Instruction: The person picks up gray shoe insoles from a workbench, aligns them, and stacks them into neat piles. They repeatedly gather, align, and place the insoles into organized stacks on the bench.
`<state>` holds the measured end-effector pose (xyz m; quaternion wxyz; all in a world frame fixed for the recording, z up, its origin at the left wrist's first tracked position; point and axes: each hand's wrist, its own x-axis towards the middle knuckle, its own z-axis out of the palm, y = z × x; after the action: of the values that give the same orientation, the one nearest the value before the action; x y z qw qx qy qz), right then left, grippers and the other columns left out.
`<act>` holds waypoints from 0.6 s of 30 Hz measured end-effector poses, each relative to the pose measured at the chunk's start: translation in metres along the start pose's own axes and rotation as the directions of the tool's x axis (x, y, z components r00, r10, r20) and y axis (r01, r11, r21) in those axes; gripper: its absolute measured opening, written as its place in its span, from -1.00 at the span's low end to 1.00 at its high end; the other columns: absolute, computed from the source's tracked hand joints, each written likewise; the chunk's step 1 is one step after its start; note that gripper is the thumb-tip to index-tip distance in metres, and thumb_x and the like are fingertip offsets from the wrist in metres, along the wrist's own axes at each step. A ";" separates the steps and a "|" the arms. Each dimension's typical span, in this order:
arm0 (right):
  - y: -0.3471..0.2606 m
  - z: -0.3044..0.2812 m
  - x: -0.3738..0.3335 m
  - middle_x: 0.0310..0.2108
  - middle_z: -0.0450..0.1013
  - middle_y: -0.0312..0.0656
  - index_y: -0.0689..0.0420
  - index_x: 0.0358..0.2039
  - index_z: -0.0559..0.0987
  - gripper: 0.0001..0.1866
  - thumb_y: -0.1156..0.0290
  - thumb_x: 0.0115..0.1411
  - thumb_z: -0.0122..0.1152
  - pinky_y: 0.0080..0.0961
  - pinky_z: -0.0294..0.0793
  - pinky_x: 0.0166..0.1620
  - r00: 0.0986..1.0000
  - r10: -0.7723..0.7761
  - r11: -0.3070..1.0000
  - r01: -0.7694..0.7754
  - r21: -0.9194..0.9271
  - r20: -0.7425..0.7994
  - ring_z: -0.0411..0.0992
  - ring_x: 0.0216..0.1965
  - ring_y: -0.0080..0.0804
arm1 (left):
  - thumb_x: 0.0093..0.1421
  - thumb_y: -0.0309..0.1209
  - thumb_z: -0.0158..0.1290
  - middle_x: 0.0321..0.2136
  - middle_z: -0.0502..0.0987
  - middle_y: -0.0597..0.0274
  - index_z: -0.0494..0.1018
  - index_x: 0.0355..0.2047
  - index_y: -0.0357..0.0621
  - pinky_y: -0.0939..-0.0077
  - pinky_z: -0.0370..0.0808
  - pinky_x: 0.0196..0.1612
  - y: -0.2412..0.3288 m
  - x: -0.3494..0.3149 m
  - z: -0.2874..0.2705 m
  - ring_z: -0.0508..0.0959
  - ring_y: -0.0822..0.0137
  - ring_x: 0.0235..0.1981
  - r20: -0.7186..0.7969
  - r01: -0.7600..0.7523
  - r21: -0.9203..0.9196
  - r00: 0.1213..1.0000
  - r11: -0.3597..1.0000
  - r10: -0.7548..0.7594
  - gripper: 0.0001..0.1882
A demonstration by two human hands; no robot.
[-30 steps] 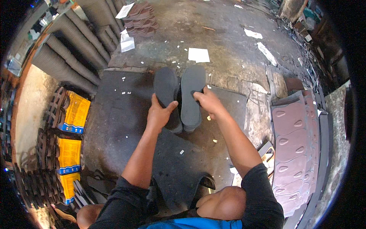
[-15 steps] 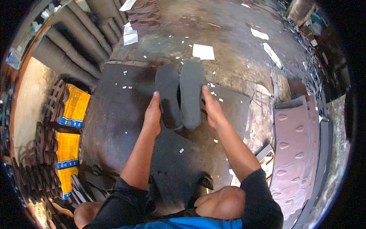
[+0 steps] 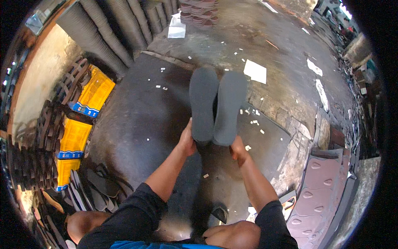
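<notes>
Two dark grey shoe soles stand close together in front of me, a left one (image 3: 203, 106) and a right one (image 3: 230, 108), with a thin gap between them. My left hand (image 3: 188, 140) is closed on the lower outer edge of the left sole; most of its fingers are hidden behind. On the other side, my right hand (image 3: 237, 149) grips the right sole near its lower end, its fingers partly covered. The soles are held up over a dark mat (image 3: 137, 108) on the floor.
Yellow-and-blue packages (image 3: 74, 135) and stacked dark straps (image 3: 35, 137) line the left. Tall grey stacks (image 3: 101, 35) lean behind them. At right lie brownish sheets with teardrop marks (image 3: 317, 182). White paper (image 3: 255, 71) and small white scraps dot the floor; a brown stack (image 3: 199, 14) stands farther back.
Both hands have slid down toward the lower ends of the soles. The view has shifted, so the surroundings on the floor sit differently in the picture.
</notes>
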<state>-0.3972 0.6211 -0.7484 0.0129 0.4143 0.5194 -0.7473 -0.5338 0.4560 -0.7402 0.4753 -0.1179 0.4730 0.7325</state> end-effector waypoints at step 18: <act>-0.028 0.092 0.111 0.41 0.18 -0.04 0.17 0.45 0.13 -0.22 -0.13 0.44 -0.09 -0.13 0.09 0.39 0.949 -0.018 0.995 -0.016 0.103 0.315 0.17 0.41 -0.20 | 0.35 0.24 -0.09 0.30 0.36 -0.08 0.26 0.36 -0.19 0.19 0.21 0.40 0.168 -0.156 -0.163 0.32 -0.02 0.34 -0.182 0.139 0.971 0.958 0.195 0.221 -0.17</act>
<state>-0.5382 0.6065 -0.7864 0.0736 0.2896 0.4711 -0.8299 -0.6335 0.2173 -0.6312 0.3491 0.1204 0.8943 0.2528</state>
